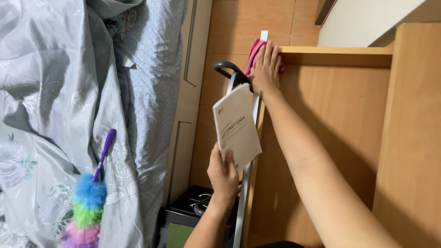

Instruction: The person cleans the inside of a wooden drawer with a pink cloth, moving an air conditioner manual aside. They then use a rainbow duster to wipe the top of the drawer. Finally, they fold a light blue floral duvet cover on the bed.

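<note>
My right hand (265, 68) is stretched far out from a long, straight forearm, palm flat and fingers spread together over a pink cloth (254, 55), pressing it against the far edge of the wooden shelf (335, 50); the cloth is pinned under my palm rather than pinched. My left hand (223, 173) is raised nearer to me, fingers and thumb clamped on the lower corner of a pale booklet (236, 126), which stands tilted beside the shelf's front edge; below it sits a dark open case (193, 206), its contents too dim to tell; a rainbow feather duster (89, 202) lies on the grey bedding (50, 92).
</note>
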